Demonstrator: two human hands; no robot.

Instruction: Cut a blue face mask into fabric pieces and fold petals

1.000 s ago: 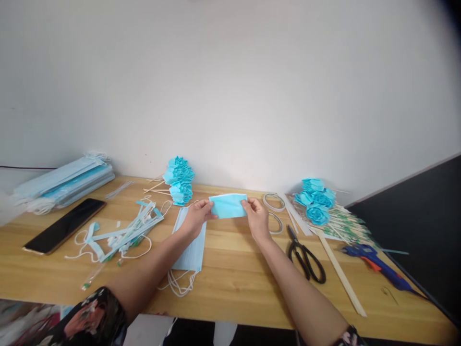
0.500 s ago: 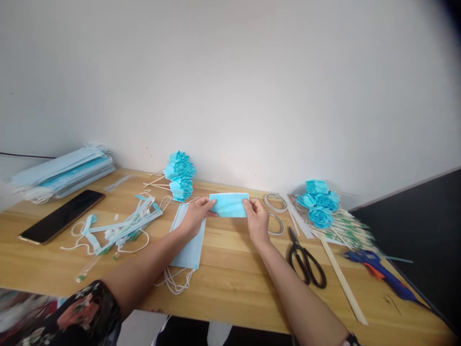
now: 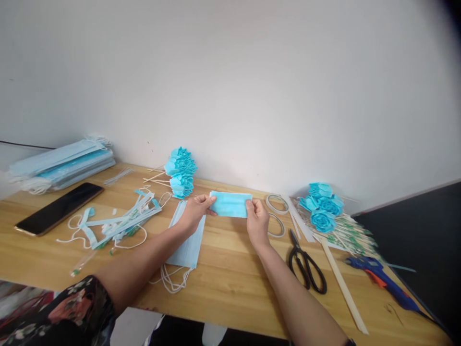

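A folded piece of blue face mask fabric is stretched level between my two hands, above the table. My left hand pinches its left end, thumb on the front. At the right end, my right hand has it pinched in the same way. No ear loops show on this piece. Partly under my left forearm lies a face mask with white ear loops. Black-handled scissors rest to the right of my right hand, near two rolls of tape.
Blue mask-fabric flowers on sticks stand at the back, and more flowers lie at right beside green-and-white sticks. A blue glue gun, a wooden strip, cut mask scraps, a phone and stacked masks lie about.
The view has shifted slightly. Both hands still hold the folded blue piece, which looks a little wider and has tilted slightly.
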